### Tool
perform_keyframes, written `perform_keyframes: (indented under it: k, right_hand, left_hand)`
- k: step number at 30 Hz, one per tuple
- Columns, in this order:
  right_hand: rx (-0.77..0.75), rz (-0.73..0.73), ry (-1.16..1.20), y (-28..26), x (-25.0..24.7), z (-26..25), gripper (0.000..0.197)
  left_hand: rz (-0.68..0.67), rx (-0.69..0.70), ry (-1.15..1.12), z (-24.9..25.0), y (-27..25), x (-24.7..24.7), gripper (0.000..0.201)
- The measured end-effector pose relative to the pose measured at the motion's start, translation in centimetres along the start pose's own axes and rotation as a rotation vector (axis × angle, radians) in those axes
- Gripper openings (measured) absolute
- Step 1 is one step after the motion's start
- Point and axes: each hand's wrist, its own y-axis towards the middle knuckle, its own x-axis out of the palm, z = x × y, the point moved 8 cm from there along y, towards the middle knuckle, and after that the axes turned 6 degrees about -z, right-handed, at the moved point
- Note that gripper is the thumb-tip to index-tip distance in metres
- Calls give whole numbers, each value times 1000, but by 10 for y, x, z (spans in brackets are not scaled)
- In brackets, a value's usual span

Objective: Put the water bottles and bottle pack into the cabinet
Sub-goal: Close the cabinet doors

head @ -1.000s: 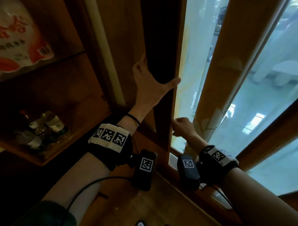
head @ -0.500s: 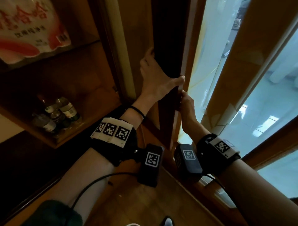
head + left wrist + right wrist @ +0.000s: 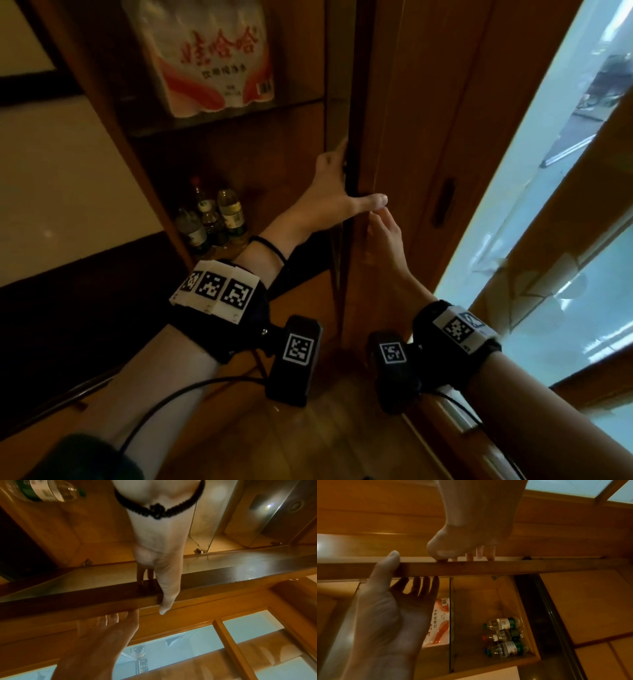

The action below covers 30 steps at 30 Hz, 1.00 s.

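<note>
A shrink-wrapped bottle pack [image 3: 212, 58] with red print stands on the upper glass shelf of the wooden cabinet [image 3: 113, 113]. Several loose water bottles [image 3: 212, 216] stand together on the shelf below, also seen in the right wrist view as bottles [image 3: 505, 635] beside the pack [image 3: 441, 620]. My left hand [image 3: 337, 192] grips the edge of the cabinet door [image 3: 404, 137], thumb across its front and fingers behind it. My right hand [image 3: 383, 236] sits just below the thumb, its fingertips [image 3: 478, 553] touching the door's edge [image 3: 522, 566]. Neither hand holds a bottle.
A large window [image 3: 565, 205] in a wooden frame fills the right side, close behind the door. A dark recessed handle [image 3: 443, 202] sits in the door's face. A dark ledge [image 3: 68, 291] runs at the left below a pale wall. Wooden floor [image 3: 308, 445] lies below.
My right hand has risen from low on the window frame to the door's edge under my left thumb. The door has swung with both hands, and the view has turned toward the cabinet.
</note>
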Motion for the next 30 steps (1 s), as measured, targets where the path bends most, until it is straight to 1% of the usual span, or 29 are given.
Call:
perform_keyframes:
  k: [2,3,4,6,7,9,13,16,18,20,22,25,26,28,30]
  right_hand:
    - [14,-89,87,7,23,-13,33]
    - [8,-98,114,10,32,-20,37]
    - [-4,-94,135,14,42,-27,38]
    - [6,-77,140,20,60,-32,36]
    - [19,-70,131,21,67,-33,37]
    - [33,-73,106,24,81,-32,40]
    - [69,-129,78,30,107,-33,41]
    - [83,-177,20,39,125,-34,43]
    - [51,-179,-51,46,136,-36,45]
    - [-52,-149,-114,55,146,-45,42]
    - [-159,-142,-122,65,161,-57,41]
    - [-221,-189,-147,85,190,-70,47]
    - [-222,-207,-154,94,201,-71,49]
    - [-207,-243,-159,111,221,-70,51]
    - [-182,-267,-163,127,239,-63,46]
  left_hand:
    - [54,19,-12,-2,-12,-14,82]
    - [87,37,-19,-3,-18,-21,72]
    - [121,46,-26,-6,-24,-29,67]
    - [182,43,3,-13,-33,-45,75]
    - [205,41,42,-16,-38,-52,75]
    - [257,40,128,-21,-46,-67,68]
    - [423,96,264,-21,-59,-101,54]
    - [440,92,284,-29,-61,-123,46]
    - [421,87,258,-38,-64,-137,44]
    - [417,80,207,-48,-67,-154,46]
    - [440,71,169,-59,-70,-172,50]
    - [494,42,127,-74,-74,-201,54]
    - [527,41,116,-78,-75,-211,54]
    - [634,20,116,-87,-76,-232,51]
    - [744,-17,149,-97,-74,-251,49]
